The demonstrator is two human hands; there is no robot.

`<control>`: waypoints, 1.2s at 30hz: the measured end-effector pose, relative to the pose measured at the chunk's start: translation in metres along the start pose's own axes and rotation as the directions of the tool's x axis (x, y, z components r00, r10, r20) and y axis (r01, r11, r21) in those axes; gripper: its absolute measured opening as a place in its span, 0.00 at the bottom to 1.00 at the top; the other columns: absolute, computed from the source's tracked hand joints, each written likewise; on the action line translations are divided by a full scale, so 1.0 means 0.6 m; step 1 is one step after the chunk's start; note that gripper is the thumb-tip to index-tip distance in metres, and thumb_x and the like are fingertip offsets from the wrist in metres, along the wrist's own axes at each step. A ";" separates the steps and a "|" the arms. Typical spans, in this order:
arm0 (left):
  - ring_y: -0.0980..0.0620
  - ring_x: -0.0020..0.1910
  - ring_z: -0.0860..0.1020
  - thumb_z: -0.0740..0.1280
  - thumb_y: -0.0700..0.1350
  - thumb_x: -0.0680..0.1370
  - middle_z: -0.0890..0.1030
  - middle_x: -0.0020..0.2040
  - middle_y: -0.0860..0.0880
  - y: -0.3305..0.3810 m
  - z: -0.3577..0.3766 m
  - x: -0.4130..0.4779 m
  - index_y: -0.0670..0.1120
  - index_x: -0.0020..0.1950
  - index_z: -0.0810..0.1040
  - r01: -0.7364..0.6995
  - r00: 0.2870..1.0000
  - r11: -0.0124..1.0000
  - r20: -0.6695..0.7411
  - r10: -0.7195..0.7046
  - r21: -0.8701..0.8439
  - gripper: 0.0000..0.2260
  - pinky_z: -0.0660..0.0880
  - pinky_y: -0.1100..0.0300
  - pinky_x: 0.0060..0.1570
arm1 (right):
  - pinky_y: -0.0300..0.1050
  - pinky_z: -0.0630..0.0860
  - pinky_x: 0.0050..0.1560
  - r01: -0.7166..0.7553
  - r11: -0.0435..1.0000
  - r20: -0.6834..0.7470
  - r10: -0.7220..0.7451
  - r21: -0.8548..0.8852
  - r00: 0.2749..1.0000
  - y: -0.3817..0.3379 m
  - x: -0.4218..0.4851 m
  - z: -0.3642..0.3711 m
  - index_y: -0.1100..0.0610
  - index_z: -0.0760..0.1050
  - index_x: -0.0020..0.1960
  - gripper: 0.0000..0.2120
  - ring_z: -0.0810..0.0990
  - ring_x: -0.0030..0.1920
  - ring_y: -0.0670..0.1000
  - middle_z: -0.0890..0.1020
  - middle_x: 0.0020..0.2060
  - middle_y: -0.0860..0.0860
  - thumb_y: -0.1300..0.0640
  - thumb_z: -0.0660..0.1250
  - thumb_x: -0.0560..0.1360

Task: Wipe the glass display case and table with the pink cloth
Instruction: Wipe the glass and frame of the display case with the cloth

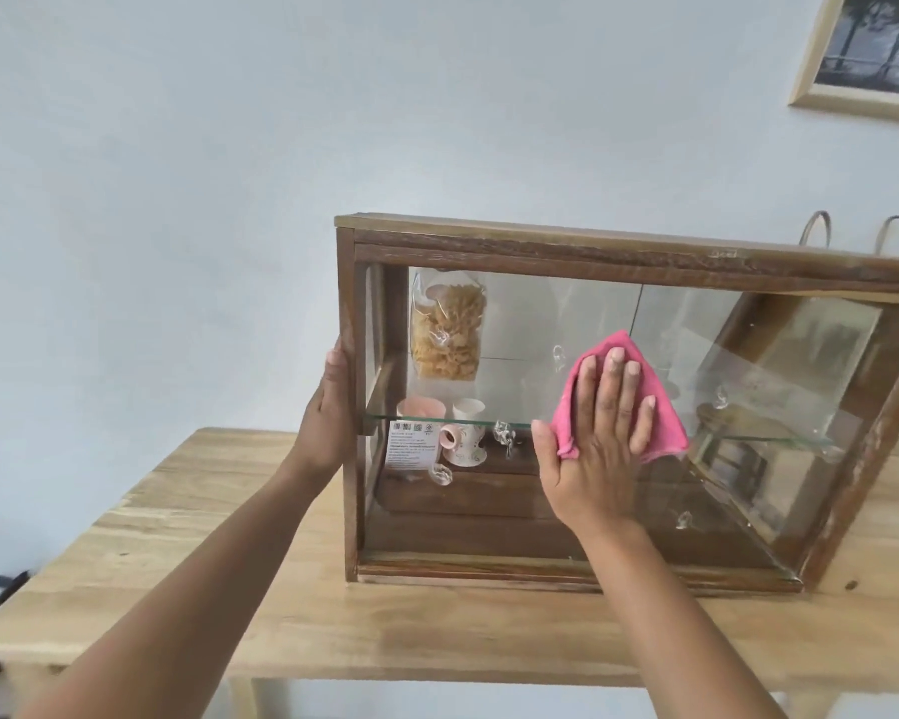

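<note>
Glass case could slide: your right hand presses flat fingers on the pink cloth, left hand grips the frame.

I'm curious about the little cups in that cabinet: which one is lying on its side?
The pink-and-white cup under the glass shelf, mouth facing left. The two cups above, pink and white, stand upright.

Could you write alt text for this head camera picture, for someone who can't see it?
A person's right hand presses a pink cloth flat against the front glass of a wooden display case on a light wooden table, while the left hand steadies the case's left edge. Inside are a bag of pasta and small ceramic pieces.
</note>
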State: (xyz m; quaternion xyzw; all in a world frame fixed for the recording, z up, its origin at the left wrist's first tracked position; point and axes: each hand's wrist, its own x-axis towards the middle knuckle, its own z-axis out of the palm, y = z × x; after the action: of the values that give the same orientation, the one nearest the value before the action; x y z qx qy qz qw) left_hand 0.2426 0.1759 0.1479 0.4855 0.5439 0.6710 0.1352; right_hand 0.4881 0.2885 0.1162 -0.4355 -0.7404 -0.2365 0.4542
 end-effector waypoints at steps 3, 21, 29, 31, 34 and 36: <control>0.55 0.73 0.69 0.41 0.69 0.78 0.70 0.74 0.54 -0.015 0.009 0.005 0.55 0.77 0.64 0.031 0.999 0.998 -0.013 -0.032 -0.052 0.34 0.61 0.49 0.75 | 0.62 0.45 0.77 0.013 0.999 -0.082 -0.016 -0.043 0.996 0.001 0.027 0.022 0.61 0.43 0.80 0.37 0.45 0.79 0.61 0.44 0.79 0.59 0.37 0.43 0.81; 0.64 0.74 0.64 0.46 0.62 0.83 0.72 0.71 0.64 -0.026 0.002 0.016 0.61 0.71 0.70 -0.090 0.990 0.967 0.082 0.113 -0.238 0.22 0.62 0.72 0.67 | 0.56 0.47 0.78 0.432 0.898 -0.246 -0.401 0.086 0.883 -0.184 0.117 0.012 0.63 0.52 0.79 0.32 0.53 0.79 0.59 0.54 0.78 0.60 0.46 0.51 0.81; 0.62 0.67 0.73 0.48 0.65 0.82 0.76 0.68 0.60 -0.015 -0.010 0.014 0.62 0.71 0.71 -0.027 0.987 0.982 0.151 0.056 -0.185 0.22 0.73 0.71 0.55 | 0.54 0.45 0.79 0.645 0.763 -0.203 -0.624 0.052 0.755 -0.206 0.124 0.020 0.61 0.51 0.80 0.29 0.52 0.79 0.56 0.55 0.79 0.56 0.50 0.47 0.82; 0.60 0.71 0.71 0.49 0.65 0.81 0.76 0.69 0.58 -0.015 -0.012 0.009 0.59 0.71 0.73 -0.005 0.985 0.980 0.167 0.039 -0.197 0.24 0.70 0.68 0.62 | 0.54 0.44 0.79 0.674 0.737 -0.158 -0.660 0.051 0.734 -0.203 0.083 0.039 0.62 0.49 0.80 0.28 0.49 0.80 0.56 0.53 0.80 0.56 0.50 0.46 0.84; 0.59 0.68 0.74 0.51 0.69 0.78 0.79 0.66 0.55 -0.015 -0.013 0.004 0.55 0.68 0.76 0.038 0.987 0.984 0.161 -0.009 -0.173 0.29 0.70 0.67 0.64 | 0.53 0.41 0.79 0.702 0.706 -0.086 -0.697 0.091 0.712 -0.195 0.000 0.072 0.62 0.49 0.80 0.29 0.47 0.80 0.56 0.50 0.80 0.57 0.49 0.51 0.84; 0.63 0.69 0.71 0.49 0.69 0.79 0.77 0.67 0.59 -0.017 -0.012 0.002 0.57 0.71 0.72 0.053 0.993 0.985 0.115 -0.035 -0.163 0.29 0.65 0.65 0.68 | 0.53 0.38 0.78 0.739 0.668 -0.020 -0.741 0.083 0.672 -0.185 -0.053 0.092 0.62 0.50 0.80 0.30 0.45 0.80 0.57 0.49 0.80 0.57 0.50 0.53 0.83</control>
State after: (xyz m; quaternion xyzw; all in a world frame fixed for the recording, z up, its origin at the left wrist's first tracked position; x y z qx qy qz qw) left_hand 0.2329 0.1765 0.1403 0.4973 0.4883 0.6825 0.2203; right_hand 0.3737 0.2597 0.0668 -0.0805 -0.8660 -0.3654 0.3317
